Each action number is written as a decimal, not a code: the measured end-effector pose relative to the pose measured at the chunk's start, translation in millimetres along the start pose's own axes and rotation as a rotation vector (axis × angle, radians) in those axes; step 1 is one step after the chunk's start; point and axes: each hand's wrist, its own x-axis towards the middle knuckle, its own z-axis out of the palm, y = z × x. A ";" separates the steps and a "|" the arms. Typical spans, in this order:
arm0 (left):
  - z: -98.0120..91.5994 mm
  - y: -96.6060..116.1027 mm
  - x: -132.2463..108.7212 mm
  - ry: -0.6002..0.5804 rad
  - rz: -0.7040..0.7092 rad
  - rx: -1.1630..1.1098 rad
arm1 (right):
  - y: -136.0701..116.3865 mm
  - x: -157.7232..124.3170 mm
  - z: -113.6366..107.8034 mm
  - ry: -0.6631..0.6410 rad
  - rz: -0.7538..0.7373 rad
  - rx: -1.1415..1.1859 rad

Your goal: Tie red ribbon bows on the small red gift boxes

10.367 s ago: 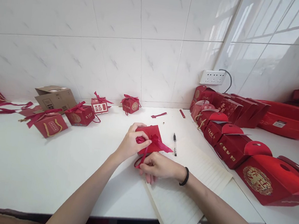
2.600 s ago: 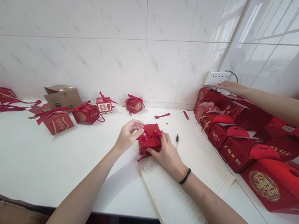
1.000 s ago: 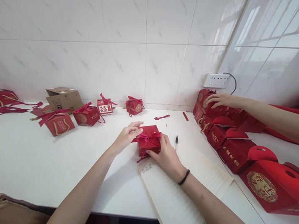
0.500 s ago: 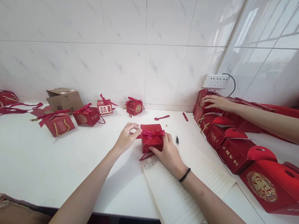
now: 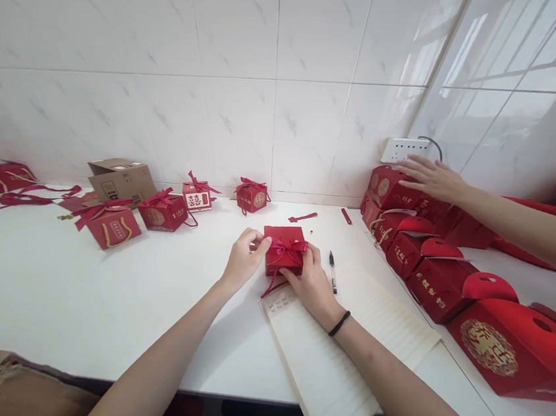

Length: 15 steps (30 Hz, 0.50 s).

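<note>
A small red gift box (image 5: pixel 283 236) stands on the white table in front of me, a ribbon bow (image 5: pixel 285 249) tied across it. My left hand (image 5: pixel 245 257) is at the box's left side, thumb and forefinger pinched on the left end of the ribbon. From the right, my right hand (image 5: pixel 317 280) grips the box, thumb along its front and fingers at the right end of the bow. A red cord handle (image 5: pixel 270 285) hangs down in front of the box. Under my right wrist lies a lined notebook (image 5: pixel 336 360), with a pen (image 5: pixel 333 272) beside it.
Another person's hand (image 5: pixel 433 178) hovers above the rows of red boxes (image 5: pixel 441 288) on the right. Several ribboned boxes (image 5: pixel 162 212) and a brown carton (image 5: pixel 122 182) stand at the back left. A power strip (image 5: pixel 403 148) is on the wall. Cardboard (image 5: pixel 30 394) sits at lower left.
The other person's hand has lifted off the back boxes and moved right, fingers spread. My hands stay at the gift box, the left thumb now closer against its left edge.
</note>
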 end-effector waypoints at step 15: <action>-0.6 -4.1 -0.4 -0.007 -0.038 0.061 | -0.4 -0.2 -0.2 -0.004 -0.005 0.009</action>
